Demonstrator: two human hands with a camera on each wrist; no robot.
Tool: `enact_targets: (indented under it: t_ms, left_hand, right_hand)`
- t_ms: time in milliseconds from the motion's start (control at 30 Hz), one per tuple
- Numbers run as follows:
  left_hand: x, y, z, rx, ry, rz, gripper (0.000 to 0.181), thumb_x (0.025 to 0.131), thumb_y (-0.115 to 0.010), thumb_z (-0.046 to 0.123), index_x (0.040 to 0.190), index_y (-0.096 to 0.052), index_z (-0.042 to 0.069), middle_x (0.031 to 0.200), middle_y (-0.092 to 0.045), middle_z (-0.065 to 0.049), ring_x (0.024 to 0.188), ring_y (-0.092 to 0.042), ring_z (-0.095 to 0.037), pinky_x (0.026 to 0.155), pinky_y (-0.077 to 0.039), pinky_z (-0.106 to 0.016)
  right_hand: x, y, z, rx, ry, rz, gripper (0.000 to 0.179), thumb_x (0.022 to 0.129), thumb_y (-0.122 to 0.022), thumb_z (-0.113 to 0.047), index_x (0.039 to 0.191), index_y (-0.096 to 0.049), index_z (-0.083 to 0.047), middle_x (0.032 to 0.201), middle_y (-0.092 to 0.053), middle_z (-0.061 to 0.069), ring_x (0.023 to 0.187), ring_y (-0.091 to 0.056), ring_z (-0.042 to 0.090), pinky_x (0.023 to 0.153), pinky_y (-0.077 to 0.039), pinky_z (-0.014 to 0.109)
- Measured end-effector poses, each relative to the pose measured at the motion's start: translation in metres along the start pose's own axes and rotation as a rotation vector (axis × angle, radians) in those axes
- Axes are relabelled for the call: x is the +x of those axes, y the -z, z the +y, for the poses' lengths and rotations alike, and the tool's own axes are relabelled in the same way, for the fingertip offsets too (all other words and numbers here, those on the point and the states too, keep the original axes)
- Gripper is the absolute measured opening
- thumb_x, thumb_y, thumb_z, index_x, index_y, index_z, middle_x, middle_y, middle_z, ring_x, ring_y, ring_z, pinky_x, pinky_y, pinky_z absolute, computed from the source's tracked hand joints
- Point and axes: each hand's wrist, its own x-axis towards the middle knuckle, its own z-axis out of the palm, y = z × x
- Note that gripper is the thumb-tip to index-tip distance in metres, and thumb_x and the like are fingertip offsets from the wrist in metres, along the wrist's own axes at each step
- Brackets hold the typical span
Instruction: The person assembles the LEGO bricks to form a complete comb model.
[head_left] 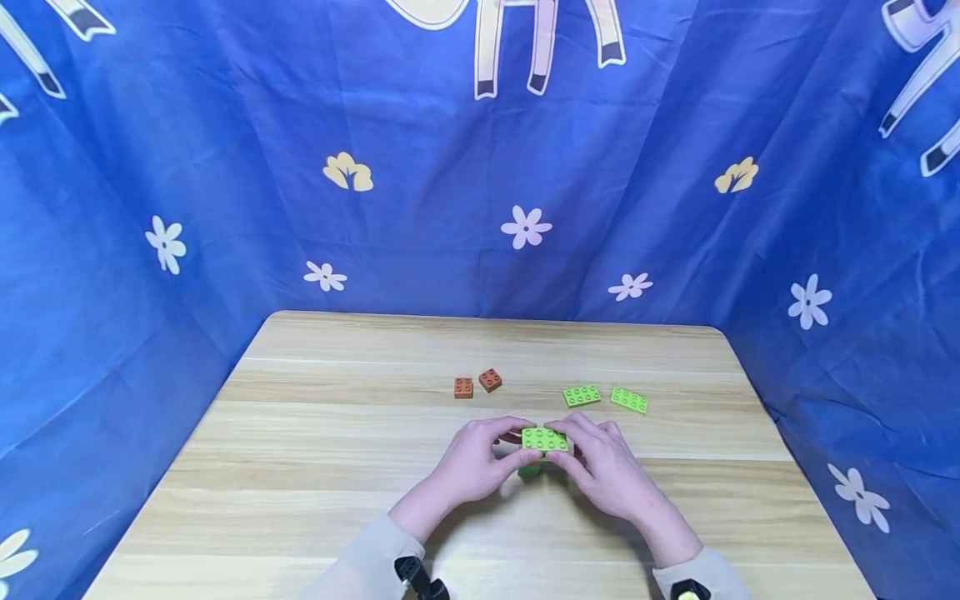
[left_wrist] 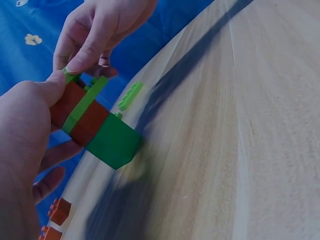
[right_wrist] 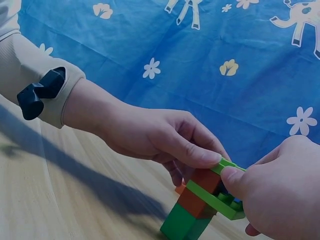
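Observation:
A tower of toy building bricks stands between the two hands near the middle of the table. Its base is a dark green brick (left_wrist: 115,142). Above that come an orange-brown brick (left_wrist: 91,124), a light green plate (left_wrist: 86,105) jutting out to one side, and a second orange-brown brick (left_wrist: 68,102). A light green studded plate (head_left: 545,438) lies on top. My left hand (head_left: 472,458) grips the tower's upper part, thumb at the top plate's near left corner. From the other side, my right hand (head_left: 609,467) pinches the same plate's right end between thumb and fingers.
Farther back on the wooden table (head_left: 337,467) lie two loose orange-brown bricks, one left (head_left: 463,388) and one right (head_left: 491,380). Two light green plates, one nearer the middle (head_left: 582,396) and one farther right (head_left: 629,400), lie behind my right hand. A blue patterned cloth (head_left: 420,217) surrounds the table.

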Motion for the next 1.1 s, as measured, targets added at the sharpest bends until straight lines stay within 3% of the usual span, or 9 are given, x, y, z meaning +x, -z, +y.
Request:
enact_targets:
  t_ms: [267, 467, 800, 1100]
  left_hand:
    - [-0.002, 0.006, 0.000, -0.003, -0.001, -0.021, 0.055, 0.099, -0.070, 0.057, 0.142, -0.067, 0.024, 0.127, -0.073, 0.007, 0.112, -0.072, -0.020, 0.093, -0.057, -0.043]
    - [-0.001, 0.019, -0.008, 0.000, -0.005, -0.059, 0.070, 0.098, -0.068, 0.061, 0.151, -0.058, 0.017, 0.143, -0.064, 0.006, 0.129, -0.061, -0.018, 0.107, -0.050, -0.047]
    - [0.005, 0.050, -0.029, 0.168, 0.044, -0.052, 0.080, 0.096, -0.071, 0.061, 0.160, -0.047, 0.020, 0.157, -0.053, -0.001, 0.146, -0.046, -0.026, 0.120, -0.034, -0.053]
    - [0.016, 0.059, -0.063, 0.305, 0.070, 0.028, 0.078, 0.094, -0.079, 0.050, 0.155, -0.052, 0.010, 0.148, -0.059, -0.007, 0.136, -0.055, -0.029, 0.117, -0.039, -0.051]
  right_hand:
    - [0.000, 0.000, -0.001, -0.014, 0.017, 0.004, 0.037, 0.104, -0.070, -0.036, 0.137, -0.067, -0.020, 0.110, -0.060, -0.020, 0.078, -0.050, -0.003, 0.084, -0.036, 0.035]
    - [0.000, 0.000, 0.000, -0.018, 0.032, 0.009, 0.037, 0.104, -0.071, -0.034, 0.137, -0.068, -0.017, 0.111, -0.060, -0.019, 0.077, -0.052, 0.000, 0.084, -0.036, 0.035]
    - [0.001, 0.000, -0.001, -0.013, 0.008, 0.000, 0.039, 0.103, -0.071, -0.037, 0.137, -0.068, -0.016, 0.112, -0.059, -0.022, 0.078, -0.049, -0.005, 0.085, -0.036, 0.034]
    - [0.000, 0.000, -0.001, -0.019, 0.009, -0.010, 0.040, 0.103, -0.070, -0.039, 0.137, -0.068, -0.017, 0.113, -0.059, -0.022, 0.079, -0.050, -0.004, 0.087, -0.037, 0.035]
